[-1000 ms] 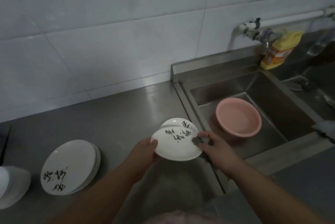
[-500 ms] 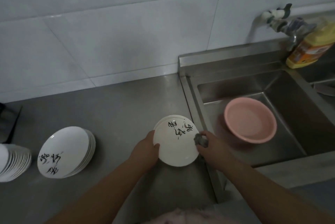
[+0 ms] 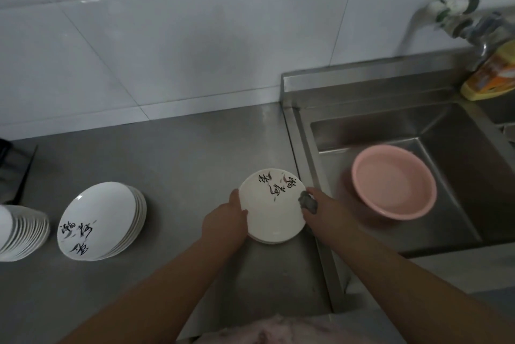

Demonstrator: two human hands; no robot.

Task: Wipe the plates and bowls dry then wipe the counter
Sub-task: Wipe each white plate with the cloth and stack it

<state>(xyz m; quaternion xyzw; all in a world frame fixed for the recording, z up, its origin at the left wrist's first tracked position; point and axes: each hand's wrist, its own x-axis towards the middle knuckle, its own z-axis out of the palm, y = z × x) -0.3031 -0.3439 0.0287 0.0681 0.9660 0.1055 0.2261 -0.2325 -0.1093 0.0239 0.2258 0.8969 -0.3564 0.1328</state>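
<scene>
- A white plate is being steadied at its left rim by the left hand, fingers curled round the edge, so it cannot slide.
- A grey cloth is being pinched in the right hand against the right rim, for drying.
- The plate is being kept atop a small pile on the counter, just beside the sink.
- Another stack is being left well apart, probably sorted.

Single head cam, wide-angle, looking steeply down and forward from above the steel counter. Close range: forearms enter from the near edge. Tiled wall fills the far side, sink at right. No second view, so no overlap.
</scene>
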